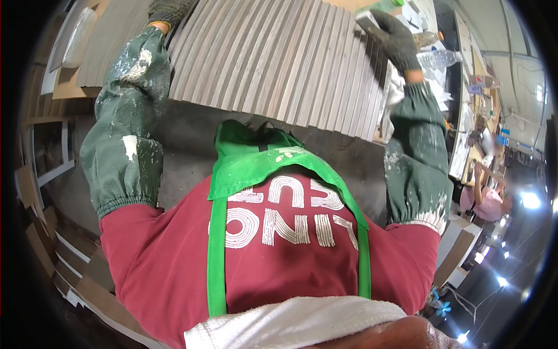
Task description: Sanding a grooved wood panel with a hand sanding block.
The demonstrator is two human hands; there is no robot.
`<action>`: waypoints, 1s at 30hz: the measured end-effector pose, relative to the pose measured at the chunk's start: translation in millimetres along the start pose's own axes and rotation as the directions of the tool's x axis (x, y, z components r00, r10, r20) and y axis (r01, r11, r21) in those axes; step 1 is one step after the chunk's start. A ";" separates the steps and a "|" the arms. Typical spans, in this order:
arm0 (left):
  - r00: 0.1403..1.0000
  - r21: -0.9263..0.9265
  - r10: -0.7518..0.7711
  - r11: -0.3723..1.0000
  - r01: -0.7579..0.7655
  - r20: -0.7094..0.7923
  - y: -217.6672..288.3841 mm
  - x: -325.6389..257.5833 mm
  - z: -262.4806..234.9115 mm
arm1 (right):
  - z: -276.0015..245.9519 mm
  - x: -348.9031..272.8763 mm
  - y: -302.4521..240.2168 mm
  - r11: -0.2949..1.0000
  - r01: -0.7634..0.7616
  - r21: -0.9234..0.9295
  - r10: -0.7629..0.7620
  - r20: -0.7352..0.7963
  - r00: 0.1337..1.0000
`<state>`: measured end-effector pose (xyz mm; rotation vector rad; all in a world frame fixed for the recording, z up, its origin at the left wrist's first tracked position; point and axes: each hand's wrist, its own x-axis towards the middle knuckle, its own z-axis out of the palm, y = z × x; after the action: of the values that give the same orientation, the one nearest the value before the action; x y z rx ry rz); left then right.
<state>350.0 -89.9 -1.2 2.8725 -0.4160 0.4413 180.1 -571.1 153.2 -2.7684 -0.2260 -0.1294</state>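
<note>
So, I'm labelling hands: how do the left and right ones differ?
The left hand is cut off by the top edge; the right hand shows mostly whole. The left hand is at the left side of the grey slats; the right hand, at their right, holds a pale block. Both wear dark gloves.

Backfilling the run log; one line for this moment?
left hand: gloved, by left edge of grey strips | right hand: gloved, gripping pale block near right edge | grey strips: side by side

Even light falls on my grey strips while lamps glare at far right, the floor lies dim, and edges bend near the black rim.
</note>
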 end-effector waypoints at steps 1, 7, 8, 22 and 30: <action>1.000 0.005 -0.008 1.000 0.008 -0.008 0.0 1.7 0.5 | 8.1 22.8 10.5 0.999 -0.004 -0.053 0.002 -0.034 0.999; 1.000 0.010 -0.019 1.000 0.019 0.015 -8.2 2.2 2.2 | 39.7 58.0 -8.6 0.989 -0.048 -0.142 0.066 0.131 0.989; 0.999 0.027 -0.037 0.999 0.037 0.012 -13.7 -3.6 -5.8 | 36.6 46.4 -24.2 0.990 0.020 -0.141 0.007 0.185 0.983; 1.000 0.037 0.012 0.999 -0.012 0.017 -3.0 5.0 -7.9 | 34.3 61.2 -19.7 0.988 0.017 -0.151 0.009 0.175 0.985; 0.948 0.087 0.036 0.994 -0.067 0.315 39.3 29.4 -50.5 | 7.9 -10.1 -40.0 0.991 0.099 0.087 -0.127 0.432 0.893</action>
<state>351.7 -121.8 61.6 3.0387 -0.5351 0.0075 163.7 -532.7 158.5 -2.6840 -0.4976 0.4711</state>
